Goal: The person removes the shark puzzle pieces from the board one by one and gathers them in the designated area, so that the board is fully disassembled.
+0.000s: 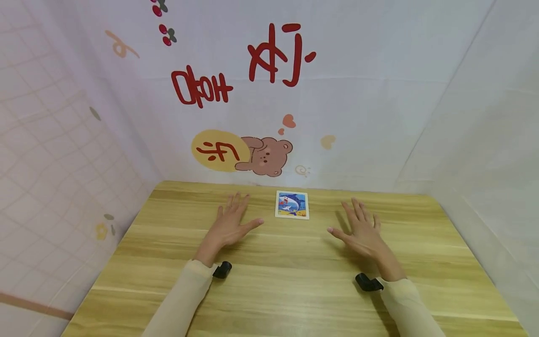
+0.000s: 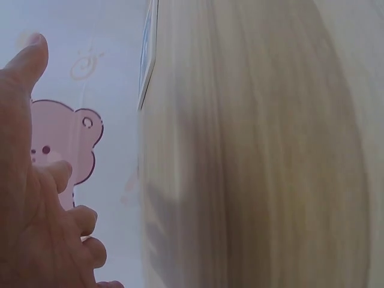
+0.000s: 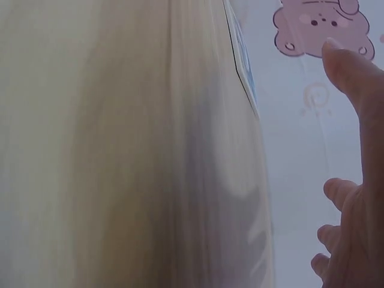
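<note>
Near the far edge of the wooden table (image 1: pixel 278 267) lies a small square picture puzzle (image 1: pixel 292 204) with a white border, showing a blue dolphin-like sea animal. To its left my left hand (image 1: pixel 233 223) hovers palm down, fingers spread and thumb pointing toward the picture. On the other side my right hand (image 1: pixel 361 232) is held the same way, a little farther off. Neither hand touches the picture. In the left wrist view the picture's edge (image 2: pixel 146 60) shows beyond the thumb; in the right wrist view its edge (image 3: pixel 243 60) appears as a thin slanted strip.
Behind the table hangs a white cloth backdrop (image 1: pixel 362 93) with red characters and a pink bear (image 1: pixel 269 157). Cloth walls (image 1: pixel 59 140) stand at both sides. Black wrist cameras sit at the left cuff (image 1: pixel 222 270) and right cuff (image 1: pixel 368 282).
</note>
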